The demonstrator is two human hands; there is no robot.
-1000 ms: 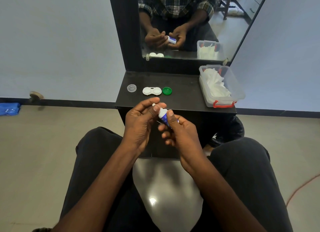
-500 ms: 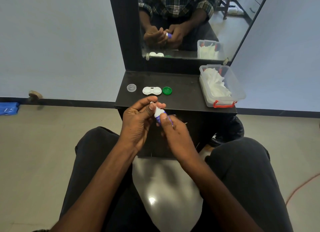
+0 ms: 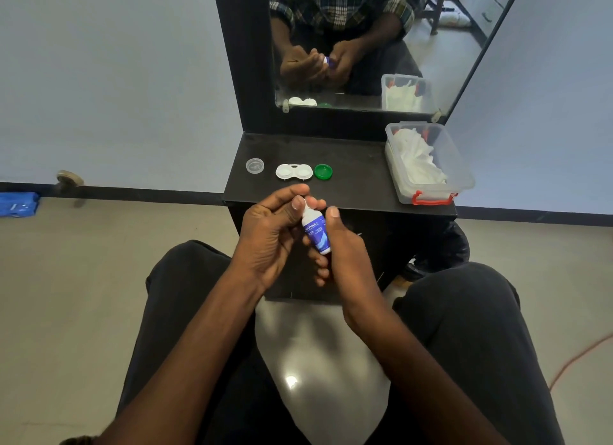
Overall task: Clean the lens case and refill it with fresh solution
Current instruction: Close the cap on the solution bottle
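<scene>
A small white solution bottle [image 3: 315, 232] with a blue label stands nearly upright between both hands, in front of the black shelf [image 3: 358, 182]. My right hand [image 3: 345, 245] grips its body. My left hand [image 3: 272, 232] pinches the top of the bottle with thumb and fingers; the tip is hidden by them. On the shelf lies the white lens case [image 3: 294, 172], both wells uncovered. A green cap [image 3: 323, 171] lies just right of it and a clear cap [image 3: 254, 165] to its left.
A clear plastic box [image 3: 461, 179] with white tissues and red latches stands at the shelf's right end. A mirror [image 3: 365, 39] rises behind the shelf. My knees flank a white stool seat [image 3: 318, 361] below.
The bottle has turned from tilted to nearly upright, its blue label now facing me. Both hands stay in the same spot, the left still at its top.
</scene>
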